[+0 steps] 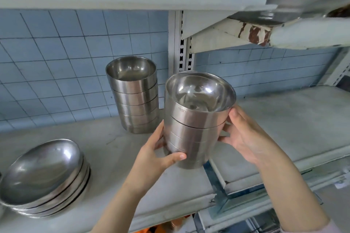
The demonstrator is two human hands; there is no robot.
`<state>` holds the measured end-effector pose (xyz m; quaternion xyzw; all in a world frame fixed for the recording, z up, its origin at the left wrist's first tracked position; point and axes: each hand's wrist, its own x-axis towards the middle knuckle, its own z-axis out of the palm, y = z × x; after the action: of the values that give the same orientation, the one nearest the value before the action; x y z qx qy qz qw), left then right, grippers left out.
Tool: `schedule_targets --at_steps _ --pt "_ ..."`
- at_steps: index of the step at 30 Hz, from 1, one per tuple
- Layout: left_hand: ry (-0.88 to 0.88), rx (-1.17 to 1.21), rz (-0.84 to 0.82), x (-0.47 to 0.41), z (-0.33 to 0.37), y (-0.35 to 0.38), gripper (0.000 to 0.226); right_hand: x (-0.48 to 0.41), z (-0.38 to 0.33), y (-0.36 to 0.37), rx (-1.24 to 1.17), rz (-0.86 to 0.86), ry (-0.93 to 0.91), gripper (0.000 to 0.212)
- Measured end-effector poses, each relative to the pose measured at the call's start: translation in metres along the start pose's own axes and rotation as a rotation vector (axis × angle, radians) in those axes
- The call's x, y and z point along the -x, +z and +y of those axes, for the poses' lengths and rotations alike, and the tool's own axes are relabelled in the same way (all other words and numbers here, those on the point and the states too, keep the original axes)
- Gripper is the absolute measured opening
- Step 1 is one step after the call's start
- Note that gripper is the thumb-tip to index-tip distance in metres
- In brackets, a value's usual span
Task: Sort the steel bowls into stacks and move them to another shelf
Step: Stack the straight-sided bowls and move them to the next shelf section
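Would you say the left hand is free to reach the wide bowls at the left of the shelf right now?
Probably not yet: the left hand and right hand are both clasping the held stack. The open shelf leading to the wide bowls looks unobstructed.

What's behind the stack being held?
Behind the held stack, another stack of steel bowls stands on the shelf against the blue tiled wall. The shelf directly behind is hidden.

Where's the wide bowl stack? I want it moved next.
In the head view, the wide bowl stack sits at lower left on the shelf.
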<state>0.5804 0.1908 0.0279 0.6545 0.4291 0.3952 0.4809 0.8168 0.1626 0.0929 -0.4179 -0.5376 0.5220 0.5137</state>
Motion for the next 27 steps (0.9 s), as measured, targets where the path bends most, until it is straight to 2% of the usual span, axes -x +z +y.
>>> schedule_targets --at_steps 5,9,13,18,22,27 --pt "-0.021 0.018 0.002 -0.045 0.011 0.065 0.092 -0.018 -0.011 -0.074 -0.010 0.013 0.008 0.073" --pt "-0.031 0.040 0.022 -0.078 0.022 0.123 0.080 -0.034 -0.017 -0.137 0.015 -0.015 0.058 0.080" --pt "-0.051 0.047 0.072 -0.095 0.020 0.166 0.081 -0.047 -0.011 -0.182 0.024 -0.031 0.093 0.082" --pt "-0.054 -0.010 0.110 -0.096 0.018 0.187 0.089 -0.052 -0.006 -0.203 0.080 -0.130 0.064 0.078" --pt "-0.029 -0.069 0.072 -0.092 0.015 0.199 0.116 -0.048 -0.005 -0.202 0.230 -0.110 -0.124 0.083" --pt "-0.061 -0.067 0.114 -0.105 0.013 0.204 0.110 -0.065 -0.007 -0.205 0.279 -0.064 -0.156 0.079"
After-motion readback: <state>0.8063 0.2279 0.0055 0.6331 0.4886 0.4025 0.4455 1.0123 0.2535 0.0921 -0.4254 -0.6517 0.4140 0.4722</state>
